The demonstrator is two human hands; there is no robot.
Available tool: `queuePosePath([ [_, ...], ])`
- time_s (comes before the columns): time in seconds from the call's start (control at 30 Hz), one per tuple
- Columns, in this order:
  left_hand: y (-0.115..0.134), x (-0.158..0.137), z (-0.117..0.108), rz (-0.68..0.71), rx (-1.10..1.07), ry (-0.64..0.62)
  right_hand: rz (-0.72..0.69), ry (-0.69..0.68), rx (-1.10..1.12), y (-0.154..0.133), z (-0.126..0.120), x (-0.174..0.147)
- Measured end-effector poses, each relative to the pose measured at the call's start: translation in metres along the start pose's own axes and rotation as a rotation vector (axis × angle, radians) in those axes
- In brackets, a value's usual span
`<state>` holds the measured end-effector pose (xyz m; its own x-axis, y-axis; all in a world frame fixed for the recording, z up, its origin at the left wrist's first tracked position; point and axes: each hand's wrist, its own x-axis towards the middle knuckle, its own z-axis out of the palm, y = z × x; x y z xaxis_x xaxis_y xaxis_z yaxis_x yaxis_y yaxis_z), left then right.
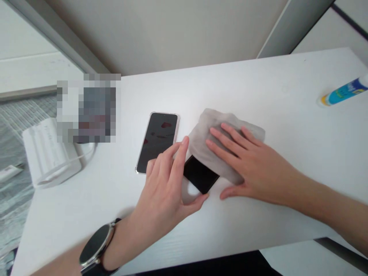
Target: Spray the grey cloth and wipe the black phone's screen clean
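Note:
A dark-screened phone (201, 175) lies on the white table, its upper part covered by a grey cloth (202, 128). My left hand (166, 184) holds the phone by its edges, the thumb at the near corner and the index finger along the left side. Fingers stretched, my right hand (244, 163) lies flat on the cloth over the phone. Just left of it, a second phone (158, 136) in a clear case rests face up, partly behind my left fingers. A round-faced watch (96, 244) is on my left wrist.
White face masks (51, 149) with an ear loop lie at the table's left edge, beside a pixelated item (94, 111). A blue tube with a yellow end (345, 92) lies at the far right. A wall (172, 34) stands behind the white table (287, 96).

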<state>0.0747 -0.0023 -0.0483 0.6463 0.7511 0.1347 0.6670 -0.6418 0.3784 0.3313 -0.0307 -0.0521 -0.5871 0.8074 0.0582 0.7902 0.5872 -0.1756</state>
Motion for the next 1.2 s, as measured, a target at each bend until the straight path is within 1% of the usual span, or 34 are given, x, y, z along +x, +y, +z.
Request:
queuePosePath([
  [0.1,0.000,0.001,0.000,0.032,0.024,0.014,-0.218,-0.053,0.065,-0.012,0.004,-0.003],
  [0.13,0.000,0.001,0.000,0.040,0.030,0.017,-0.259,-0.068,0.079,-0.014,0.004,-0.004],
  [0.17,0.001,0.001,0.000,0.040,0.033,0.018,-0.254,-0.072,0.081,-0.014,0.005,-0.004],
  [0.2,0.001,0.002,0.000,0.037,0.033,0.018,-0.201,-0.062,0.070,-0.011,0.004,-0.004],
  [0.3,0.003,0.002,0.000,0.020,0.023,0.017,0.066,0.002,0.011,-0.001,0.001,-0.004],
  [0.33,0.003,0.002,0.000,0.018,0.022,0.016,0.119,0.016,0.000,-0.001,0.000,-0.003],
  [0.37,0.003,0.002,0.000,0.020,0.023,0.018,0.128,0.015,0.001,-0.003,0.000,-0.004],
  [0.4,0.003,0.002,0.000,0.024,0.025,0.020,0.096,-0.001,0.012,-0.008,0.000,-0.004],
  [0.5,0.003,0.002,0.001,0.033,0.031,0.021,-0.075,-0.058,0.061,-0.030,0.004,-0.006],
  [0.57,0.003,0.001,0.001,0.036,0.032,0.018,-0.141,-0.066,0.081,-0.041,0.007,-0.008],
  [0.7,0.007,0.001,0.001,0.049,0.017,0.021,-0.140,-0.043,0.086,-0.046,0.010,-0.010],
  [0.87,0.007,0.000,0.002,0.072,-0.001,0.038,-0.161,-0.028,0.080,-0.039,0.011,-0.005],
  [0.97,0.005,0.000,0.003,0.076,0.019,0.060,-0.128,-0.003,0.064,-0.033,0.011,0.000],
  [1.07,0.004,0.001,0.003,0.054,0.030,0.059,-0.085,0.012,0.047,-0.029,0.010,0.003],
  [1.2,0.005,0.002,0.002,0.022,0.041,0.044,-0.101,-0.003,0.051,-0.032,0.009,0.003],
])
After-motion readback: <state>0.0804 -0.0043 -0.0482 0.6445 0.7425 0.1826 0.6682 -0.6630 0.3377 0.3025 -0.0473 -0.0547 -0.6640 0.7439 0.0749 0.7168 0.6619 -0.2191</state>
